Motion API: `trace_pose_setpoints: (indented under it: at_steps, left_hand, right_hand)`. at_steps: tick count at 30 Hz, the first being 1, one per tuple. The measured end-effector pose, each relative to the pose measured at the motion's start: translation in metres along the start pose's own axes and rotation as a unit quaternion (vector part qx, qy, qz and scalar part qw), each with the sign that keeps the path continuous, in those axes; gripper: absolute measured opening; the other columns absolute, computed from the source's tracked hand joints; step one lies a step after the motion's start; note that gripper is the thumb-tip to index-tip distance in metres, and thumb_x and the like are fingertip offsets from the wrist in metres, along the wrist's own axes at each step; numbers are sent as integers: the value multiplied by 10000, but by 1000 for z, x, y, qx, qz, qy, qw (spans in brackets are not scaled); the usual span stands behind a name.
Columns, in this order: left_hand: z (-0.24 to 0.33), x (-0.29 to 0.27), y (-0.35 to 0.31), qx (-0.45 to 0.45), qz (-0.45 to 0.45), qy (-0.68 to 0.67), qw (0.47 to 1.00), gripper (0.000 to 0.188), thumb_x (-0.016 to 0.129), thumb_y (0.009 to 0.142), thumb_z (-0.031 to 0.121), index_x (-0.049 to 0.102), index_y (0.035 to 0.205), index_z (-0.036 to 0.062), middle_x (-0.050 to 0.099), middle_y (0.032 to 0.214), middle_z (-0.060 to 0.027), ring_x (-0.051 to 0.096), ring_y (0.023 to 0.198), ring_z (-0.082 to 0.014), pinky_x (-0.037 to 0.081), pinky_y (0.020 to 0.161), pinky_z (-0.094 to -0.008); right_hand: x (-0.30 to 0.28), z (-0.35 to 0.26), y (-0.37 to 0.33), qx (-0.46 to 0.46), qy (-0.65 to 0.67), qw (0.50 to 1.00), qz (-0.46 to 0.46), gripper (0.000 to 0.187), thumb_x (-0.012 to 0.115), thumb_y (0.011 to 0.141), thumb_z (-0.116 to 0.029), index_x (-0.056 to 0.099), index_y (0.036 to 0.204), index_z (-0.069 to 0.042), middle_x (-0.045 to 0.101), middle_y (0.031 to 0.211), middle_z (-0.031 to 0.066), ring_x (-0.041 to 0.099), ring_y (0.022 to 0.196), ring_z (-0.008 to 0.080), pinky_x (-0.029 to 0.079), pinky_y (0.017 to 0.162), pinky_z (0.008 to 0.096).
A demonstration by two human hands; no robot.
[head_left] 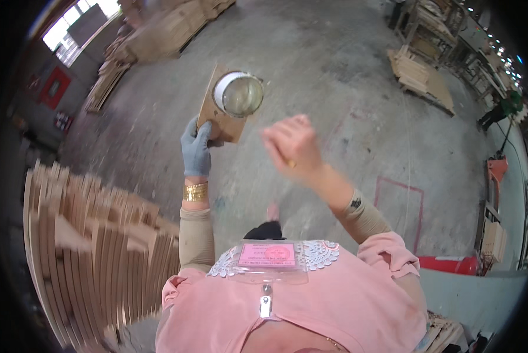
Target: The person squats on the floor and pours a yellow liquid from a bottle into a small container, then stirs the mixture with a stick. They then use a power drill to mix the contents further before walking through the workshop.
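Note:
My left hand, in a grey glove, is closed on the lower end of a small flat wooden board. A round, clear container with a whitish side rests on the upper part of the board; what is inside cannot be made out. To the right of the board, apart from it, my bare right hand is raised with its fingers curled together. A ring is on one finger. Motion blurs this hand slightly, and whatever its fingers may hold is hidden.
A tall stack of curved wooden pieces stands close at my left. More wood lies at the far left, and boards sit on a low panel at the far right. A person stands at the right. A red cylinder lies nearby.

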State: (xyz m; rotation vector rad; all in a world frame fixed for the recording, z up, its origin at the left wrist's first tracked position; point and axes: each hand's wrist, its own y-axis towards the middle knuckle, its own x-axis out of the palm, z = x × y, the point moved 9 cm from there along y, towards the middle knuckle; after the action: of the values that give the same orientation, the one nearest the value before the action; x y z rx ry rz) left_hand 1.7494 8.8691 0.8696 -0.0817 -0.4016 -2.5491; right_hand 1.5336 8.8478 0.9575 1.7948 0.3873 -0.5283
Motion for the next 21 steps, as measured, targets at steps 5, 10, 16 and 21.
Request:
trace_pose_setpoints:
  at_steps: [5,10,16,21]
  left_hand:
    - [-64,101,178,-13,-54,-49,997,327,522,847,172,502,1109,-23,590,915,-68,578,685,-113,488,493,-214]
    - [-123,214,346,-36,-125,-74,989,321,529,844,166,502,1104,-22,591,913,-64,578,679,-112,485,486,-211]
    - [-197,316,552,-57,-143,-90,984,344,521,844,164,479,1127,-28,587,907,-69,571,656,-111,480,480,-208]
    - [-246,365,725,-73,-139,-66,985,354,516,843,166,474,1138,-25,587,910,-72,569,652,-109,477,476,-205]
  right_hand:
    - [1,177,68,66,-81,994,38,110,580,728,-100,607,829,-65,587,724,66,561,688,206,367,675,329]
    - [6,346,120,69,-84,991,82,115,596,718,-103,613,824,-62,596,734,51,556,686,193,363,670,326]
    - [34,562,198,58,-93,990,84,158,613,702,-95,619,857,-65,597,738,43,555,686,186,364,675,320]
    - [68,737,290,26,-105,993,49,175,612,699,-83,629,872,-64,608,752,45,569,704,188,371,687,320]
